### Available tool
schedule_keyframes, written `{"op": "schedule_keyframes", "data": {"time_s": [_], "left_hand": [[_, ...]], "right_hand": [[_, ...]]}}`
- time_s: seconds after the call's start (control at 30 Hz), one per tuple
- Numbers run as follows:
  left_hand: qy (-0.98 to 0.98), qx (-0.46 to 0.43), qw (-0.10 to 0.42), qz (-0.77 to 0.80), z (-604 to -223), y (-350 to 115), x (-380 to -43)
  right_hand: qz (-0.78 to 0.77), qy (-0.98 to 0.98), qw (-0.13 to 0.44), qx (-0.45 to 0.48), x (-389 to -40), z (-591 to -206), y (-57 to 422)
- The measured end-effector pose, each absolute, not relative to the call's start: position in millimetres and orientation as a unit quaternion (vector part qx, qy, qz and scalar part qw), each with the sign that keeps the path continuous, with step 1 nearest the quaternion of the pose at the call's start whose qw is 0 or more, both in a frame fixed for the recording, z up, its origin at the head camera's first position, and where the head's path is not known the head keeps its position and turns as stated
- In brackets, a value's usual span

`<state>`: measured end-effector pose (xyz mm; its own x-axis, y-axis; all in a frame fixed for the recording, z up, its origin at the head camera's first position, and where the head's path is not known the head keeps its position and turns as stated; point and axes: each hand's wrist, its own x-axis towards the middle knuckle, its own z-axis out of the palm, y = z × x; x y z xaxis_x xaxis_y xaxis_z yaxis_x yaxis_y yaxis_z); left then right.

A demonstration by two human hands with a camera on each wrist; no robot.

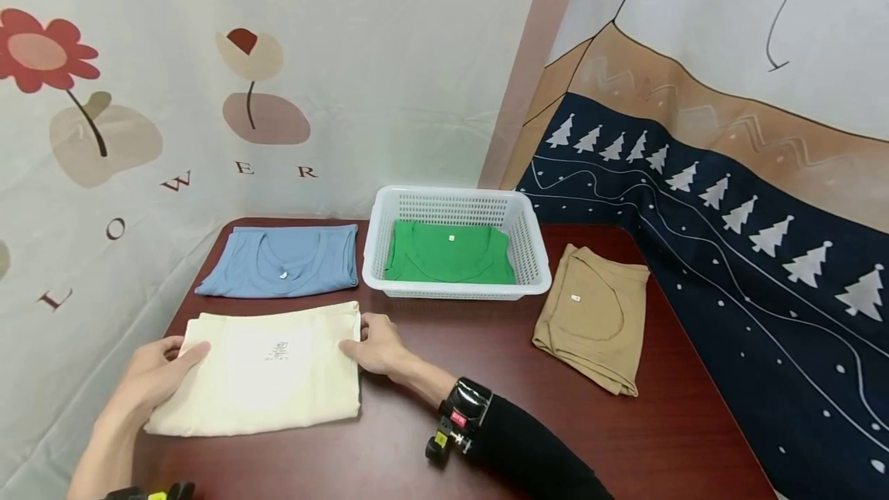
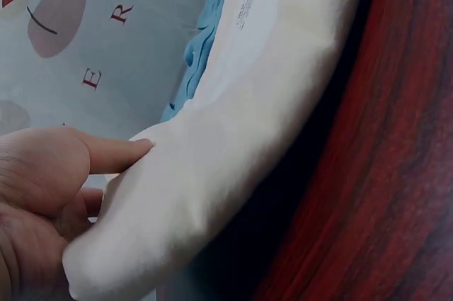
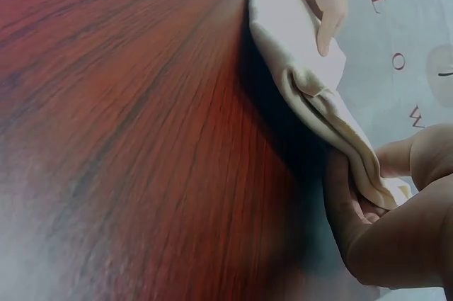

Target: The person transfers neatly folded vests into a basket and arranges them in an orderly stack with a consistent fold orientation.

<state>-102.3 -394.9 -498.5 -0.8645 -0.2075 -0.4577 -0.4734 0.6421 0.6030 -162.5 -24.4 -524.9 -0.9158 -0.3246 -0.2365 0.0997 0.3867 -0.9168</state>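
Note:
A cream folded shirt [image 1: 243, 376] with a small printed label at its middle spans both hands at the front left of the table. My left hand [image 1: 149, 376] pinches its left edge, thumb on top and fingers beneath. At the other end, my right hand [image 1: 380, 343] grips the right edge near the upper corner, thumb over the cloth. In the right wrist view the layered folds of the cream shirt [image 3: 311, 88] show between thumb and fingers, with a dark shadow under the cloth. Just behind it lies a folded blue shirt [image 1: 305, 261].
A white plastic basket [image 1: 458, 292] with a folded green shirt [image 1: 451, 253] inside stands at the back middle. On the right lies a folded tan shirt [image 1: 593, 315]. The dark red-brown table [image 1: 472, 338] backs onto printed curtains [image 1: 417, 60].

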Motion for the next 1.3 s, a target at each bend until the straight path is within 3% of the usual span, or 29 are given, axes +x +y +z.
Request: {"op": "schedule_keyframes", "data": {"time_s": [0.67,1.3], "left_hand": [[0.893,-0.107,0.145,0.411,-493.5,-350.8,-94.2],[0.853,-0.027,0.149,0.500,-493.3,-294.8,-86.1]], "right_hand": [[-0.577,0.788,0.192,-0.097,-146.7,-514.7,33.5],[-0.573,0.788,0.191,-0.123,-142.8,-508.2,108.9]]}}
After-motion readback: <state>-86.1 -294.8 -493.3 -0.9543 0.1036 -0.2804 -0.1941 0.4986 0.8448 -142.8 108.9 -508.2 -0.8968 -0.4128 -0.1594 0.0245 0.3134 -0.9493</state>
